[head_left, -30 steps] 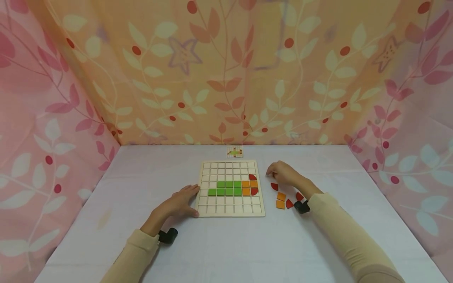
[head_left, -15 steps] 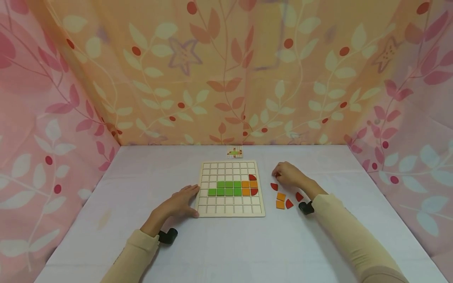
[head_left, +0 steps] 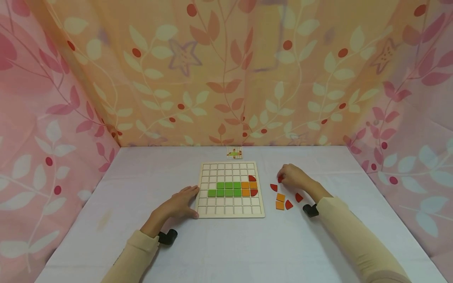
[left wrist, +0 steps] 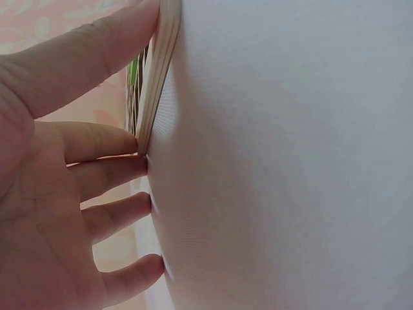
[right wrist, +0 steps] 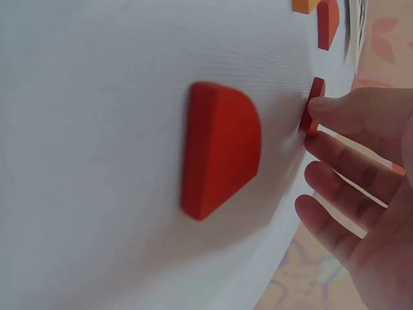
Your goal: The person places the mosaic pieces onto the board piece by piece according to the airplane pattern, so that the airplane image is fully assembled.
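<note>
My left hand (head_left: 181,202) rests at the left side of a wooden grid board (head_left: 229,202), fingers spread. In the left wrist view its thumb and fingertips touch the board's edge. Green squares (head_left: 229,192), orange squares (head_left: 245,192) and two red quarter-circle pieces (head_left: 252,178) sit in the board's cells. Right of the board, my right hand (head_left: 295,175) pinches another red quarter-circle piece (right wrist: 316,90) between thumb and index finger, low over the cloth. Its other fingers are loosely extended in the right wrist view.
Near the right hand lie two loose orange squares (head_left: 280,197) and three red quarter-circle pieces, one of them large in the right wrist view (right wrist: 222,152). A small pattern card (head_left: 234,152) lies behind the board. Floral cloth walls (head_left: 226,78) stand around the white table (head_left: 226,251).
My right hand has drawn to the right, away from the board, and a red piece now shows at its fingertips. The left hand stays at the board's edge.
</note>
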A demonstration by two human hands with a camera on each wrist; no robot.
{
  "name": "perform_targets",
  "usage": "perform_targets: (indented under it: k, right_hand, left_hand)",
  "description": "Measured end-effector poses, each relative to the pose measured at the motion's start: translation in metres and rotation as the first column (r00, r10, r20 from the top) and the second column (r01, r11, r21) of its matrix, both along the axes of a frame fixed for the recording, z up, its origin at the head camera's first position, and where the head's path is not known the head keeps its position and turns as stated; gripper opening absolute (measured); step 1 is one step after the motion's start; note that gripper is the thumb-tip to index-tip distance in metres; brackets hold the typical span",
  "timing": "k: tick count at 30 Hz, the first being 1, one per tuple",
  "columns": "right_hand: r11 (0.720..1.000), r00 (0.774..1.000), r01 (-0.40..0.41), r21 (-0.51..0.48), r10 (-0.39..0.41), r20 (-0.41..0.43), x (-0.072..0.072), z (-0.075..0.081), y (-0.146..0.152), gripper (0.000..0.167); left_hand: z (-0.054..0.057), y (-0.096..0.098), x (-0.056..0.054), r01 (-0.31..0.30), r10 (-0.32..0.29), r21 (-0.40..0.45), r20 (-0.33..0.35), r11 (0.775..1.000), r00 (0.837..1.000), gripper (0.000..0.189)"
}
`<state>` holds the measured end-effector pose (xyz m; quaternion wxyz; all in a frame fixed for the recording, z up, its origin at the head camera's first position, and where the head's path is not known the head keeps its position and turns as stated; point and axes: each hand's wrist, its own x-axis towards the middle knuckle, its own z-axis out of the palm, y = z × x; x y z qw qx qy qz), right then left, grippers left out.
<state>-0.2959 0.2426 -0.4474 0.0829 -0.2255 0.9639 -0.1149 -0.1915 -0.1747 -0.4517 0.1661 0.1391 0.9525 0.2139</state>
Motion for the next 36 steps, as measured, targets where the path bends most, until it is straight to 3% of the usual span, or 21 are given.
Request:
perform_targets:
  k: [14,36]
  right_hand:
    - [0.997,0.999,0.053,0.053,-0.053,0.006,0.008,0.003,0.002,0.017]
    - [0.994,0.995,0.102,0.042,-0.102,0.004,0.011,0.002,0.002,0.018]
  left_hand:
    - [-0.001,-0.001,0.001,0.003,-0.003,0.007,0.012,1.000,1.000,0.094]
    - [0.000,0.000,0.000,-0.005,0.005,-0.001,0.020,1.000,1.000,0.095]
